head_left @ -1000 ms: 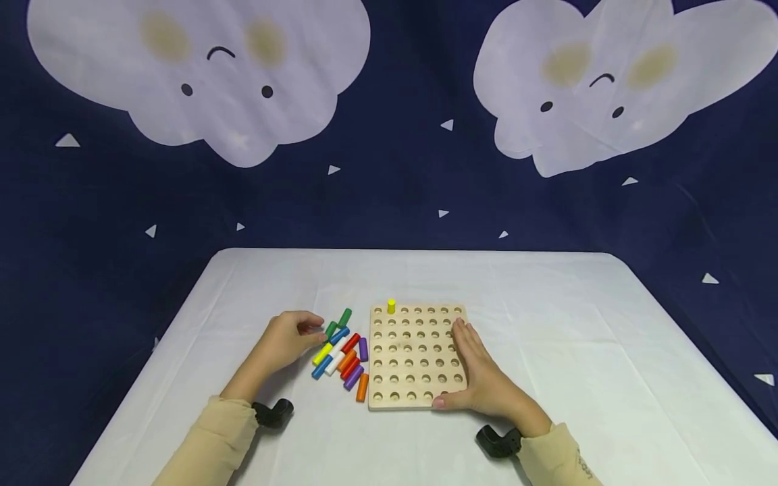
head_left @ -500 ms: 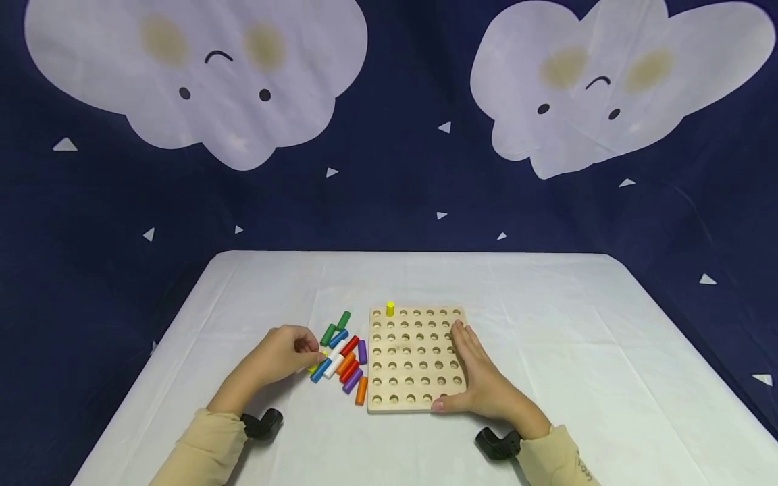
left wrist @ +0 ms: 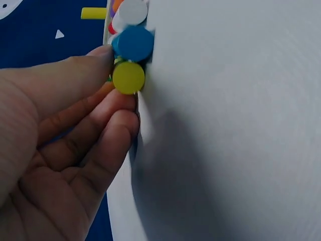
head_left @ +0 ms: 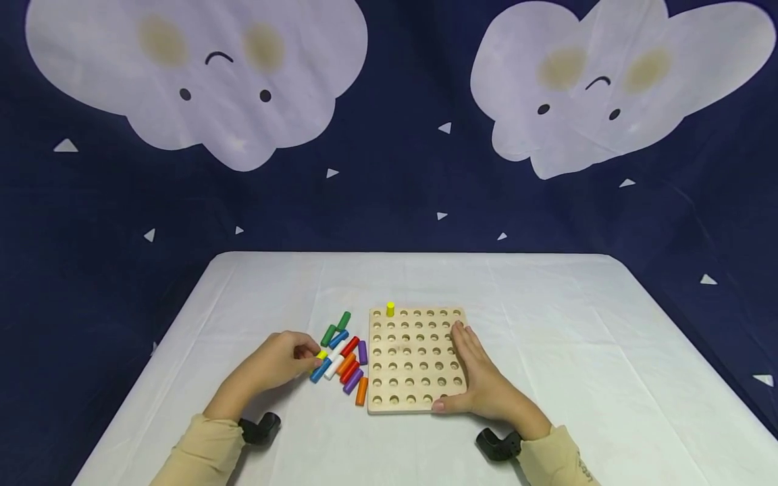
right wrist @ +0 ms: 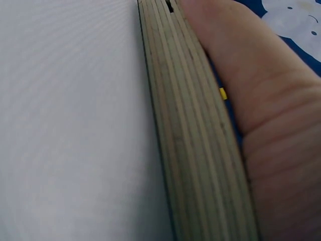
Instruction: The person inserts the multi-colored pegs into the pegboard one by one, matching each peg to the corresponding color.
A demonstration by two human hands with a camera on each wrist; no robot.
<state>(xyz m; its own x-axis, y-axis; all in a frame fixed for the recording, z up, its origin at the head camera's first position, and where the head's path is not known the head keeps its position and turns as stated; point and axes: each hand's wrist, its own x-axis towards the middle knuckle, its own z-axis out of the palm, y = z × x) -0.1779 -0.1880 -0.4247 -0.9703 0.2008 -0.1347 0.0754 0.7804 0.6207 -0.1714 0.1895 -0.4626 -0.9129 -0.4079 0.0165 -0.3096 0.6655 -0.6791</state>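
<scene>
Fourteen pegs are showing: thirteen are lying left of the board (head_left: 416, 359) on the white worktop (head_left: 316, 445), and one is standing in it. The pile is counting two green pegs (head_left: 344, 320) at its far end, two blue pegs (head_left: 320, 370), two white pegs (head_left: 333, 366), two red pegs (head_left: 350, 346), two orange pegs (head_left: 361, 391), two purple pegs (head_left: 362, 352) and one loose yellow peg (left wrist: 128, 78) at its left. The standing yellow peg (head_left: 390, 309) is filling the second hole from the left in the far row; that row is running to seven places, and there are seven rows.

The left hand (head_left: 279, 358) is reaching in from the left, palm turned inward, pinching the loose yellow peg between thumb and fingers, with a blue one lying just beside it. The right hand (head_left: 483, 378) is spreading along the board's right side, fingers extended over its right edge, thumb pressing at the near edge, covering some holes. Two tan sleeves (head_left: 206, 449) are covering the forearms; a black device (head_left: 498, 444) is sitting at each wrist.
</scene>
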